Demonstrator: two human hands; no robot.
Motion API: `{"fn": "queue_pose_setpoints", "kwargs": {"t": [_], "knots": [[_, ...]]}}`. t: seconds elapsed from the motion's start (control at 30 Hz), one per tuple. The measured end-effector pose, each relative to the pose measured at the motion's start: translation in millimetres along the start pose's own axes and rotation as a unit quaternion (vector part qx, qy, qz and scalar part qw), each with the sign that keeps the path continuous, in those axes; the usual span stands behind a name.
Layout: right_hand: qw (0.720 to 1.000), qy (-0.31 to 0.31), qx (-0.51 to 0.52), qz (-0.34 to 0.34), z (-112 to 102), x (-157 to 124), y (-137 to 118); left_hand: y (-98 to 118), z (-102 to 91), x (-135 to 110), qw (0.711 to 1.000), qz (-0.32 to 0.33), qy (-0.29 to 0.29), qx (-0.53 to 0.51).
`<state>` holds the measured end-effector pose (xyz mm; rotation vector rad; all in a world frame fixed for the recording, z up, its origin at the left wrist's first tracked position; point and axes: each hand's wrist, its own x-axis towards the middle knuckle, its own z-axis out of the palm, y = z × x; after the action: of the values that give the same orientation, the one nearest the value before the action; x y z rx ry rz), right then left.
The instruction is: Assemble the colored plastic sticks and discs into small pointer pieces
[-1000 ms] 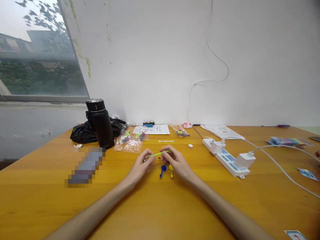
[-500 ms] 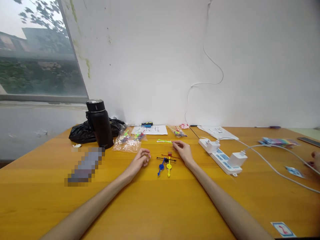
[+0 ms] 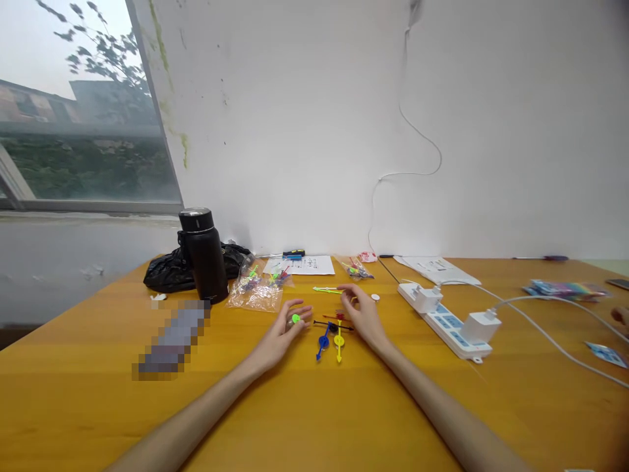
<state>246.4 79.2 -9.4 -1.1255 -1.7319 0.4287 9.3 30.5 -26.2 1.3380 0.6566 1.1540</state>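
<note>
Head view only. Your left hand rests on the wooden table, fingers loosely curled, pinching a small green round piece at the fingertips. Too small to tell which way that piece faces.

Your right hand lies palm down on the table, fingers half spread and holding nothing; the fingertips sit just right of the light green hand piece. That piece lies flat, long axis running left to right, well apart from your left hand.

Between your hands is a small cluster: a blue pointer and a yellow pointer side by side, tips aimed toward you, long axes roughly front to back. A thin black pointer lies crosswise above them, with a red piece touching or just over it; can't tell which.
</note>
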Motion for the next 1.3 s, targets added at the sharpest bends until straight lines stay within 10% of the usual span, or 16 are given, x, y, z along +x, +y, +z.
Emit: {"fn": "queue_pose_setpoints", "kwargs": {"t": [0.23,0.73,1.03,1.3], "knots": [[0.945,-0.2,-0.07,-0.249,10.0,-30.7,-76.0,23.3,15.3,-12.1,0.994,0.041,-0.046,0.094],[0.947,-0.201,-0.049,-0.247,8.7,-23.8,-64.3,18.6,17.4,-10.4,0.998,0.025,-0.038,0.047],[0.97,0.085,-0.196,-0.116,-46.7,14.0,13.9,-0.1,-4.4,2.5,0.996,-0.016,0.075,0.047],[0.927,-0.011,-0.373,-0.028,-46.8,12.0,56.8,-2.4,-5.7,4.6,0.997,-0.012,0.057,0.059]]}}
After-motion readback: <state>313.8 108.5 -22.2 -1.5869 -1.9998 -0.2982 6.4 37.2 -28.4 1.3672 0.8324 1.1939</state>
